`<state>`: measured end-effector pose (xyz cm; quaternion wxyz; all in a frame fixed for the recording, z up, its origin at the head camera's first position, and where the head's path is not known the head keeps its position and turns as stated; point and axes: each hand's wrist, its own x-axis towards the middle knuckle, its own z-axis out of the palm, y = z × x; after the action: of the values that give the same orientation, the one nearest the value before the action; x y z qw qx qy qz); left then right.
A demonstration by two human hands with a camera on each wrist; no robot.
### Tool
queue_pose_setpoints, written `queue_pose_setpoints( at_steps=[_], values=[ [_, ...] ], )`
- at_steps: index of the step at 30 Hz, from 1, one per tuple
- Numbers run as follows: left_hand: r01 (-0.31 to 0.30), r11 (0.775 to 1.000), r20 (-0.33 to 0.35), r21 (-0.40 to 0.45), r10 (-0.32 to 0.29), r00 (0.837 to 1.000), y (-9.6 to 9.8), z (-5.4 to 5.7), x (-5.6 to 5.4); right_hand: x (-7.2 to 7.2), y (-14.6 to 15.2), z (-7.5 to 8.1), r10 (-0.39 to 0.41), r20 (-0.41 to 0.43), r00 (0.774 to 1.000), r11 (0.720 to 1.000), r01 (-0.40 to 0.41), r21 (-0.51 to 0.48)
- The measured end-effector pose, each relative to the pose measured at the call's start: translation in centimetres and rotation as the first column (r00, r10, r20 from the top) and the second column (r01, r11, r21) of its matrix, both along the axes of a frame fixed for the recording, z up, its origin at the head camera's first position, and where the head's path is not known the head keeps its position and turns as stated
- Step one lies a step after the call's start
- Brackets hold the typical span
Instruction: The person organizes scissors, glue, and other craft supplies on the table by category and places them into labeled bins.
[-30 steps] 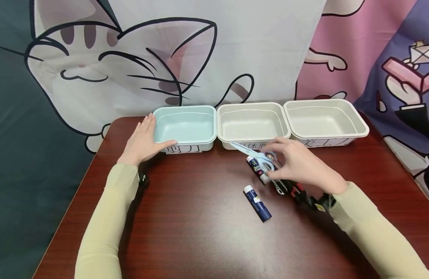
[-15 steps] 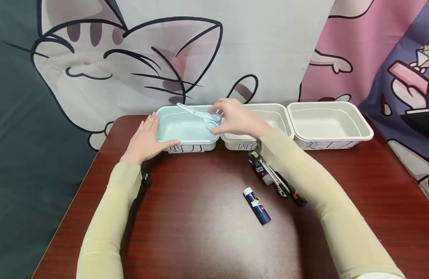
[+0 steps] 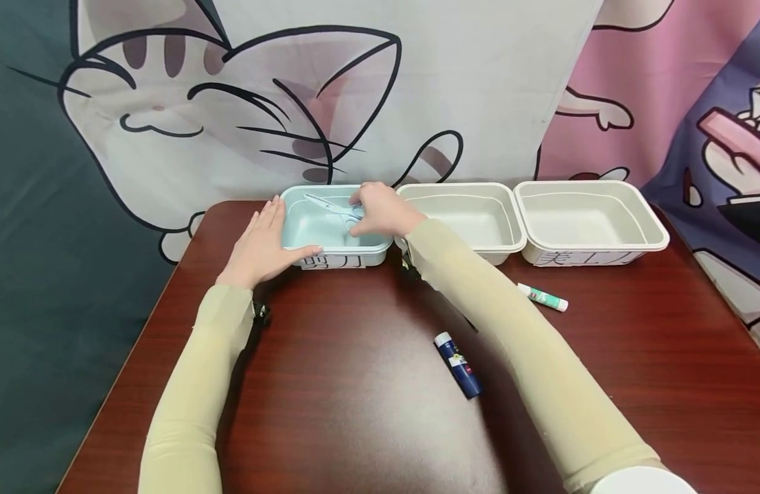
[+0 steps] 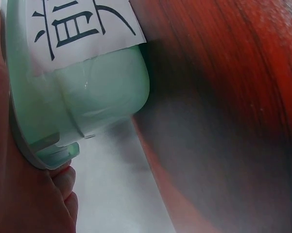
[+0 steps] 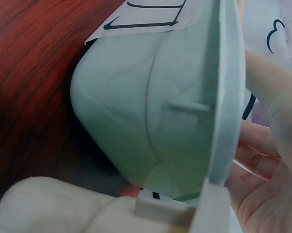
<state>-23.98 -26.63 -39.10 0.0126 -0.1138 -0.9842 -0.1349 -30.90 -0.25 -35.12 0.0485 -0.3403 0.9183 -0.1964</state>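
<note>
In the head view, my left hand point(image 3: 253, 245) rests along the left side of the light-blue bin point(image 3: 293, 237), fingers straight and thumb over its front rim. Pale-blue scissors point(image 3: 330, 206) are inside that bin, blades pointing left. My right hand point(image 3: 384, 210) reaches over the bin's right end and holds the scissors by the handles, between thumb and fingers. Up close in the left wrist view, the bin's side point(image 4: 102, 87) and its paper label point(image 4: 82, 29) show. The right wrist view has the bin's other end point(image 5: 136, 97), with fingers point(image 5: 257, 138) behind the rim; the scissors are hidden there.
Two cream bins, a middle one point(image 3: 478, 248) and a right one point(image 3: 596, 245), stand in line with the blue bin. A blue glue stick point(image 3: 458, 367) and a green-and-white stick point(image 3: 543, 298) lie on the brown table point(image 3: 330, 398). My right sleeve point(image 3: 509, 343) covers other items.
My right hand has carried the scissors left from the pile by the middle bin and lowered them into the blue bin. The left hand has stayed at that bin.
</note>
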Motion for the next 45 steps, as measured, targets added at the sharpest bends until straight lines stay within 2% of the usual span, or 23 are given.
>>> queue_pose_setpoints(
  at_steps=[4,8,16,21,26,32,38,45],
  values=[
    [0.007,1.0,-0.004,-0.001,-0.007,1.0,0.2,-0.1,0.0,0.2,0.1,-0.2,0.035,-0.01,0.999,0.997,-0.034,0.063],
    [0.008,1.0,-0.001,-0.004,-0.008,1.0,0.3,-0.2,-0.1,0.6,0.6,0.4,0.025,0.001,1.0,0.999,-0.025,0.035],
    [-0.002,1.0,0.015,0.0,0.002,1.0,0.3,-0.1,0.0,1.5,2.6,3.7,0.018,-0.06,0.998,0.995,-0.023,-0.095],
    [0.001,1.0,0.012,0.001,-0.001,1.0,0.3,0.1,0.0,2.3,4.3,5.7,0.015,-0.102,0.995,0.992,-0.027,-0.12],
    [0.004,1.0,0.001,0.0,-0.004,1.0,0.1,0.2,0.0,2.8,6.0,6.9,-0.024,-0.141,0.99,0.987,0.002,-0.159],
    [0.009,1.0,-0.002,0.003,-0.009,1.0,0.1,0.2,0.0,3.7,8.2,7.4,-0.078,-0.113,0.99,0.976,0.053,-0.21],
    [0.009,1.0,-0.003,0.005,-0.009,1.0,0.2,0.1,0.1,4.8,10.3,7.5,-0.1,-0.095,0.99,0.966,0.074,-0.249],
    [0.004,1.0,-0.005,0.001,-0.004,1.0,0.1,0.1,0.1,6.2,12.7,7.4,-0.116,-0.123,0.986,0.956,0.077,-0.282]
  ],
)
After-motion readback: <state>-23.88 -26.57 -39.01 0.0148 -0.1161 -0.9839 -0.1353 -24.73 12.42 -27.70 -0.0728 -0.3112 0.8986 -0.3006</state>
